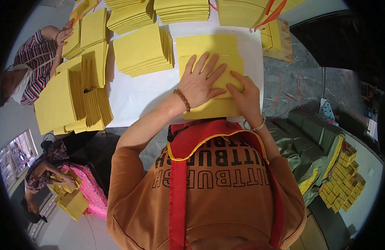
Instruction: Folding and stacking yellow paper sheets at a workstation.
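Note:
A sheet of yellow paper lies on the white tabletop in front of me, with folded-looking yellow paper on it, reaching toward my body. My left hand rests flat on the yellow paper with its fingers spread; brown beads circle its wrist. At the paper's right side, my right hand touches it with thumb and forefinger apart; its other fingers are partly hidden. A light bangle is on that wrist. Just left of the paper stands a fanned stack of yellow folded papers.
More yellow stacks line the table's far side and left end. A person in a striped top handles papers at the left. Lower left, another person works over a pink cloth. Tied yellow bundles are piled at right.

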{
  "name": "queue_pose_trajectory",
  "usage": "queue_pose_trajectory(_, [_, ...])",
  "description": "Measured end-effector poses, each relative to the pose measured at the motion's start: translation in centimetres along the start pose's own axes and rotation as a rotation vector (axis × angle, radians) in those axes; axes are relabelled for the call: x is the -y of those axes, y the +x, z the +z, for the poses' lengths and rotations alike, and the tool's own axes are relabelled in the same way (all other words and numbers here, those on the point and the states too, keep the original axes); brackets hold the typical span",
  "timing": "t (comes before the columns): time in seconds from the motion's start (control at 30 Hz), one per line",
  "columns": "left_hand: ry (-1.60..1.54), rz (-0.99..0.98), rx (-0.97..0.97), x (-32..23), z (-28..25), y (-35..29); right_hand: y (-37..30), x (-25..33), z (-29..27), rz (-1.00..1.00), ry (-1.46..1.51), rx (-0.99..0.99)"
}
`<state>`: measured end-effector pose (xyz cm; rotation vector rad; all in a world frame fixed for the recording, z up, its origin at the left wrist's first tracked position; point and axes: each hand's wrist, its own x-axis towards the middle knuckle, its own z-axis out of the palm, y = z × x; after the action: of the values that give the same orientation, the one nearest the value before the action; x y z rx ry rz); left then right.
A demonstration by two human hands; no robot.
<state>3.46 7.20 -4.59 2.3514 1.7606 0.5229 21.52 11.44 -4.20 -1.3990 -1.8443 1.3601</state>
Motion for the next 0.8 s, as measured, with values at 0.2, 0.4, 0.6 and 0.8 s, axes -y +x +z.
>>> queue_pose_trajectory(0.2, [0.058,0.002,0.134,0.3,0.3,-0.3,-1.6,1.2,1.2,-0.619,-0.813,-0.047])
queue_pose_trajectory(0.4, [-0.414,-0.022,-0.203,2.1,-0.5,-1.4,-1.2,-0.5,2.4,-0.482,-0.913,0.048])
queue_pose_trajectory(0.6, [-0.049,0.046,0.117,1.1,-0.9,-3.2,-1.3,-0.6,2.8,-0.512,-0.948,0.047])
queue_pose_trajectory(0.8, [0.126,0.086,0.153,-0.4,-1.6,-2.3,-1.0,-0.5,1.9,-0.506,-0.921,0.100])
